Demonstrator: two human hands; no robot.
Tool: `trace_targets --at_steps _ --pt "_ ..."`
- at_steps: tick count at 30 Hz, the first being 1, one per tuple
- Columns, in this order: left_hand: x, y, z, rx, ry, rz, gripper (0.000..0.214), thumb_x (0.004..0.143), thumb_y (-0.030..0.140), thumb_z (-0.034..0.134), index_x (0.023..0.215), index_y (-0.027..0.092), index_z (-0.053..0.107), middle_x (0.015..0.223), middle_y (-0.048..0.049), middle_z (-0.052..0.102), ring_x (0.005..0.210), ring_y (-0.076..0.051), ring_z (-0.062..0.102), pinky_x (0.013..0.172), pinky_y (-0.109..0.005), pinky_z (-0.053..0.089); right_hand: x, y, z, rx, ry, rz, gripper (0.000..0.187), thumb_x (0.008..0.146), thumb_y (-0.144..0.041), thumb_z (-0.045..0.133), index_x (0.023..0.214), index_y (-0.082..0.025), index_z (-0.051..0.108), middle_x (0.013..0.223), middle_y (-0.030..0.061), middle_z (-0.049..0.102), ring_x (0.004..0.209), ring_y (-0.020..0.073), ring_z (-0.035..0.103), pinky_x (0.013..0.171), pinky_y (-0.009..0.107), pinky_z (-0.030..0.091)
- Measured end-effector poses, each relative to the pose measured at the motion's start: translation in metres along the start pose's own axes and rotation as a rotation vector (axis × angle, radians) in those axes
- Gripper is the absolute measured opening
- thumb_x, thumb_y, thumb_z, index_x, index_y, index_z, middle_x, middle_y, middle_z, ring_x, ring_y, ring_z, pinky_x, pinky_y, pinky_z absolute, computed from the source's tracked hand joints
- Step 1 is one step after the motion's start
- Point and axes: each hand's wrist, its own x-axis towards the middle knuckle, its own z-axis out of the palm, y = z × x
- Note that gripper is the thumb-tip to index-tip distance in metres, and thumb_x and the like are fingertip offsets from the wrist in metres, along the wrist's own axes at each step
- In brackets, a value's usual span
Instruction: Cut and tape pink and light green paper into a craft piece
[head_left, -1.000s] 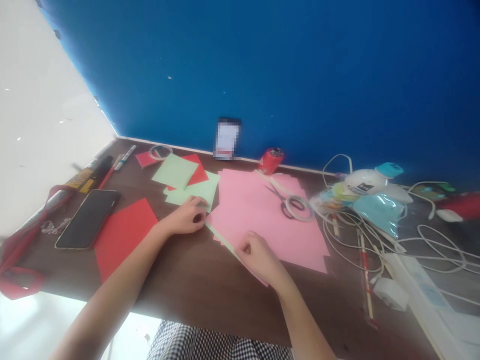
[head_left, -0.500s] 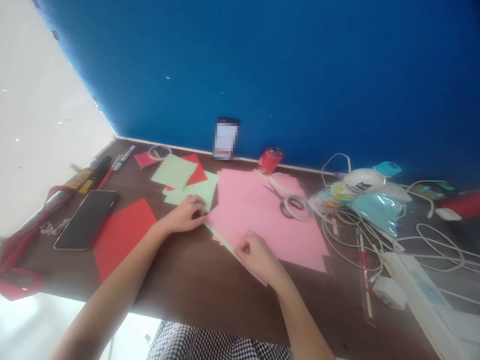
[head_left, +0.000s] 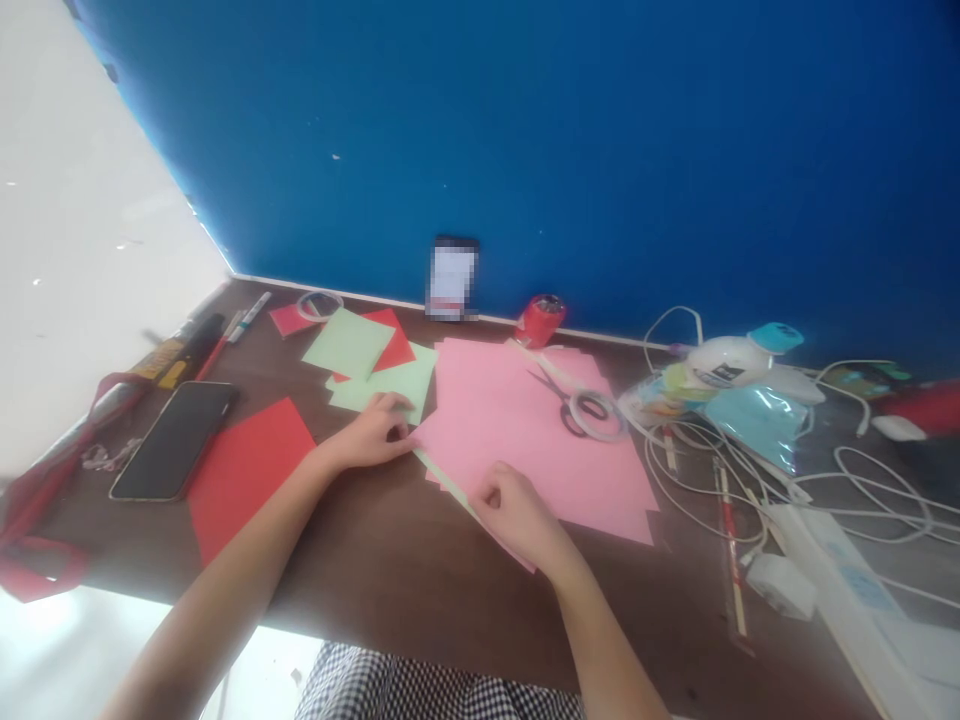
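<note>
A stack of pink paper lies spread on the dark table, and a narrow pale green strip shows along its near edge. At the left corner of the pink paper is my left hand, fingers curled, thumb down on the corner. My right hand is closed on the near edge, the fingertips partly hidden under the knuckles. Scissors and a roll of clear tape rest on the pink sheets. Behind my left hand are green paper squares and a red sheet.
On the left lie a black phone, a red sheet and markers. A second phone leans on the blue wall beside a red can-like object. A white bottle, tangled cables and a power strip crowd the right.
</note>
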Motion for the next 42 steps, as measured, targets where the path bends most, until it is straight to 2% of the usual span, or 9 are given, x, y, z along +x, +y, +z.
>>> trace_targets --at_steps 17,23,26,28,30,32,35,38,42 --pt "0.002 -0.001 0.002 -0.012 -0.013 -0.018 0.037 0.088 0.040 0.032 0.068 0.020 0.055 0.118 -0.0035 0.042 0.117 -0.024 0.030 0.100 -0.043 0.032 -0.001 0.014 0.000 0.059 -0.047 -0.086 0.026 0.081 -0.041 0.046 0.065 -0.021 0.048 0.073 0.0004 0.055 0.058 0.0125 0.053 0.053 0.026 0.043" --pt "0.001 -0.001 0.008 0.065 0.061 0.041 0.031 0.082 0.044 0.046 0.065 0.018 0.053 0.116 -0.0062 0.042 0.114 -0.027 0.032 0.094 -0.043 0.037 -0.006 0.002 0.001 -0.098 0.028 -0.068 0.018 0.079 -0.028 0.047 0.063 -0.021 0.047 0.074 0.0004 0.053 0.060 0.0130 0.053 0.052 0.025 0.044" --pt "0.002 -0.003 0.010 0.086 0.067 0.053 0.031 0.083 0.042 0.044 0.064 0.018 0.052 0.116 -0.0068 0.042 0.113 -0.026 0.033 0.092 -0.043 0.038 -0.009 -0.004 -0.001 -0.169 0.098 -0.103 0.011 0.080 -0.024 0.045 0.075 -0.021 0.053 0.085 0.0035 0.055 0.069 0.0153 0.056 0.060 0.029 0.048" --pt "0.002 -0.004 0.010 0.096 0.067 0.063 0.031 0.083 0.041 0.044 0.064 0.018 0.052 0.116 -0.0072 0.043 0.113 -0.027 0.034 0.091 -0.043 0.039 -0.010 -0.009 0.001 -0.227 0.129 -0.200 0.018 0.083 -0.025 0.042 0.093 -0.021 0.056 0.100 0.0067 0.056 0.087 0.0193 0.057 0.072 0.033 0.049" --pt "0.002 -0.005 0.010 0.106 0.071 0.079 0.029 0.083 0.039 0.045 0.065 0.018 0.053 0.116 -0.0074 0.043 0.112 -0.027 0.035 0.091 -0.043 0.039 -0.008 -0.016 0.005 -0.321 0.105 -0.346 0.030 0.086 -0.029 0.040 0.113 -0.025 0.052 0.120 0.0073 0.050 0.111 0.0238 0.048 0.087 0.039 0.045" --pt "0.003 -0.006 0.010 0.119 0.084 0.094 0.029 0.083 0.038 0.045 0.064 0.018 0.053 0.116 -0.0076 0.043 0.111 -0.027 0.035 0.091 -0.043 0.038 -0.003 -0.022 0.011 -0.422 0.035 -0.457 0.042 0.087 -0.035 0.041 0.128 -0.030 0.042 0.139 0.0041 0.034 0.127 0.0270 0.031 0.099 0.045 0.035" --pt "0.003 -0.006 0.011 0.136 0.111 0.107 0.030 0.084 0.036 0.044 0.061 0.017 0.052 0.114 -0.0080 0.045 0.109 -0.026 0.036 0.091 -0.043 0.039 0.004 -0.024 0.018 -0.506 -0.053 -0.484 0.047 0.088 -0.044 0.035 0.134 -0.031 0.035 0.149 0.0014 0.015 0.135 0.0290 0.012 0.106 0.053 0.019" --pt "0.004 -0.007 0.011 0.126 0.115 0.111 0.030 0.084 0.035 0.044 0.061 0.017 0.052 0.113 -0.0082 0.046 0.108 -0.026 0.037 0.090 -0.043 0.039 0.006 -0.019 0.018 -0.522 -0.085 -0.459 0.046 0.090 -0.046 0.030 0.133 -0.032 0.037 0.150 0.0012 0.011 0.136 0.0276 0.005 0.107 0.054 0.012" --pt "0.004 -0.007 0.010 0.116 0.104 0.102 0.029 0.084 0.035 0.044 0.062 0.018 0.052 0.114 -0.0079 0.045 0.109 -0.026 0.037 0.090 -0.043 0.039 -0.002 -0.004 0.012 -0.504 -0.064 -0.460 0.042 0.090 -0.044 0.032 0.131 -0.035 0.039 0.149 0.0000 0.012 0.136 0.0277 0.006 0.107 0.054 0.013"
